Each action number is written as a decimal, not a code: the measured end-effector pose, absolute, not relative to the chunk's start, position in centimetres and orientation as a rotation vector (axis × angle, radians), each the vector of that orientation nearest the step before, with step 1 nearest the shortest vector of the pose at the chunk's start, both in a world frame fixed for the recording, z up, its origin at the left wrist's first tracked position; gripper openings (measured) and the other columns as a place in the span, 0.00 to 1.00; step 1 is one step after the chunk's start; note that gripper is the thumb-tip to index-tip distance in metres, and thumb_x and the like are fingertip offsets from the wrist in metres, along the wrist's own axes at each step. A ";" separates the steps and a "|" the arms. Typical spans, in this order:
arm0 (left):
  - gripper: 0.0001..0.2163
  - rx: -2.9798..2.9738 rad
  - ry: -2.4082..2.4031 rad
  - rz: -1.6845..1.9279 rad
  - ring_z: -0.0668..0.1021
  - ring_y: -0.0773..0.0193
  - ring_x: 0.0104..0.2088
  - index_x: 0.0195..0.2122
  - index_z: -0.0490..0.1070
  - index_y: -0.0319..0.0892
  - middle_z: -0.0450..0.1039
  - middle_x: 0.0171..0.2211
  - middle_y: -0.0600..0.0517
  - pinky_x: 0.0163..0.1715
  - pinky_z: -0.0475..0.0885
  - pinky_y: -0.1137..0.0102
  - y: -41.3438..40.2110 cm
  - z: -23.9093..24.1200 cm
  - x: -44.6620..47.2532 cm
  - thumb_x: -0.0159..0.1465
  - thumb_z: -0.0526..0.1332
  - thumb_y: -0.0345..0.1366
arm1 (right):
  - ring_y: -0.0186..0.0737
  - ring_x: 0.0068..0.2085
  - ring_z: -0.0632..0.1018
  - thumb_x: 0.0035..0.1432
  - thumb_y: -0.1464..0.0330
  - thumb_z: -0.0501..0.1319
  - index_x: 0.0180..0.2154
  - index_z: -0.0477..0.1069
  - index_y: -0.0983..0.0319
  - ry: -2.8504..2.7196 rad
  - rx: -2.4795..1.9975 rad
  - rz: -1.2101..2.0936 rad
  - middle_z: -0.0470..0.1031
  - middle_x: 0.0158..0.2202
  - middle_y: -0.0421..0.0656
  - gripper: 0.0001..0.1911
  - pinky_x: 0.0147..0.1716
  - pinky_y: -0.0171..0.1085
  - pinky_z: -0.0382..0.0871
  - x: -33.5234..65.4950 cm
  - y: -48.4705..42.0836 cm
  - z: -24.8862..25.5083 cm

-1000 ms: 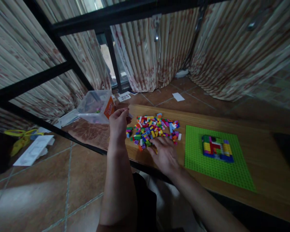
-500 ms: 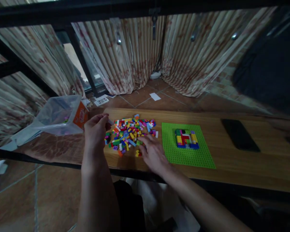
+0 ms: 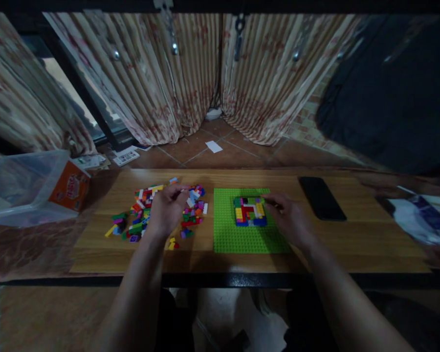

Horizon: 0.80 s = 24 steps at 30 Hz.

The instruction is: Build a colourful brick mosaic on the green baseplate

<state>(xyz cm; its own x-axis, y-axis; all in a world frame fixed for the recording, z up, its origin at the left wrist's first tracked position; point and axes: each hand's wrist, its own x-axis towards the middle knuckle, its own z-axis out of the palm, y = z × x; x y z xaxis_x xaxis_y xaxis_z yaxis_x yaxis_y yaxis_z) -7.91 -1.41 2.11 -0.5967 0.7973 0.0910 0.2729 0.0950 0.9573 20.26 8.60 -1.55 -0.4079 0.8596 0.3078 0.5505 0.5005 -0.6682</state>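
Striped curtains (image 3: 190, 88) hung behind the wooden surface (image 3: 370, 239), which ran across the view. The clear tub (image 3: 25, 188) stood beyond its left end. The loose bricks (image 3: 141, 205) lay heaped on the left half of the surface, partly hidden by an arm; just right of them the green plate (image 3: 223, 239) lay flat. The left hand (image 3: 166, 208) hung over the heap, its thumb and forefinger bent in close toward each other at the far right part of the bricks; whether the tips met, or pinched a piece, I could not tell. The right hand (image 3: 288, 215) was over the right edge of the plate, fingers curled and pointing left, the tips near the far right corner of the build; blur and shadow hid whether they were apart or together, and whether they touched it. The phone (image 3: 321, 198) lay screen-up, right of that hand. The tub's orange label (image 3: 70, 188) bore pale slanted lettering, too blurred to read. The build (image 3: 251, 212), a small block of yellow, red, white, green and blue, sat on the plate, toward its far side. A white card (image 3: 125, 156) on the floor carried dark print too small to make out.
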 end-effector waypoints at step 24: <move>0.09 1.584 1.775 0.914 0.76 0.65 0.28 0.35 0.75 0.42 0.76 0.29 0.52 0.28 0.67 0.72 0.3 -0.3 -2.7 0.61 0.56 0.36 | 0.42 0.46 0.76 0.57 0.70 0.60 0.41 0.76 0.55 -2.331 -0.896 0.797 0.77 0.43 0.42 0.10 0.49 0.45 0.69 20.0 7.0 -0.4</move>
